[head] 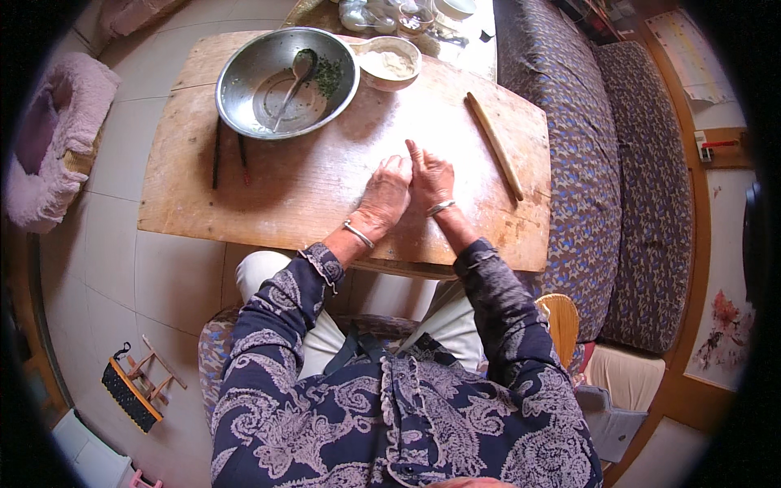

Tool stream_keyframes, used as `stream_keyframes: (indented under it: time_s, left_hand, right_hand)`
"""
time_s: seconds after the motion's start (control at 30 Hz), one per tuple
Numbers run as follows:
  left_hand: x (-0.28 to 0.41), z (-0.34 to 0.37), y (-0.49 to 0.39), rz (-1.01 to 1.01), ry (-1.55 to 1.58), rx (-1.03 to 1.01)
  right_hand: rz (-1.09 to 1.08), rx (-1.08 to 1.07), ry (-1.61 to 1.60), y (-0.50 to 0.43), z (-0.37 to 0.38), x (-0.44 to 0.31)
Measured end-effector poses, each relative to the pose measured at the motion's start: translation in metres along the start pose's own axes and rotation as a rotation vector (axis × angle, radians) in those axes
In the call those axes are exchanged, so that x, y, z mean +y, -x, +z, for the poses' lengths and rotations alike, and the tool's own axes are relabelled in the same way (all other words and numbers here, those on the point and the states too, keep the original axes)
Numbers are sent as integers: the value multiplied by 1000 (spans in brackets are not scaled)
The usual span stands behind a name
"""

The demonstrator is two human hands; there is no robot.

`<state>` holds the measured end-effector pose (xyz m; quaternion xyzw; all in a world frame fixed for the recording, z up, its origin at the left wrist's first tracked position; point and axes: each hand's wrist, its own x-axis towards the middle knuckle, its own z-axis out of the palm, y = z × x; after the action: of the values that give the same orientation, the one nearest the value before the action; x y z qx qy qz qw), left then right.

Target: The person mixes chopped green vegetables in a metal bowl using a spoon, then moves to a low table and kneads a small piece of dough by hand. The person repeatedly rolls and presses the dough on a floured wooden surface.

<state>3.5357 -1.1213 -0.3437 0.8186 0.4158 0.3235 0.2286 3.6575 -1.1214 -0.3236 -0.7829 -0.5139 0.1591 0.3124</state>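
Observation:
Both of my hands meet over the floured wooden board (pixel 274 201), each wrist wearing a silver-coloured bangle. My left hand (pixel 387 186) is curled, its fingers against my right hand (pixel 432 177), whose thumb points away from me. Whether something small lies between them is hidden. Right of my hands lies a wooden rolling pin (pixel 495 146). Beyond them, at the far left, a steel basin (pixel 244 79) holds chopped greens (pixel 328 78) and a spoon (pixel 296 85). Beside it sits a bowl (pixel 390 80) of white flour (pixel 390 63).
Dark chopsticks (pixel 216 155) lie partly beneath the basin. Behind the board, another surface carries bags and bowls (pixel 456 7). A patterned sofa (pixel 567 171) runs along the right. A small stool (pixel 137 390) and a pink plush pet bed (pixel 73 122) are on the floor at left.

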Motion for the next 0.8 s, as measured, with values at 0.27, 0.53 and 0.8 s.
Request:
stream_keyframes:
  time_s: [0.27, 0.53, 0.8]
  left_hand:
    - [-1, -47, -3, -87, 60, 76]
    - [9, -65, -9, -76, 114, 189]
    - [-3, -55, -17, -52, 69, 211]
  right_hand:
    - [-449, 136, 460, -17, 26, 2]
    - [-479, 253, 633, -97, 26, 16]
    - [-398, -230, 426, -140, 3, 48]
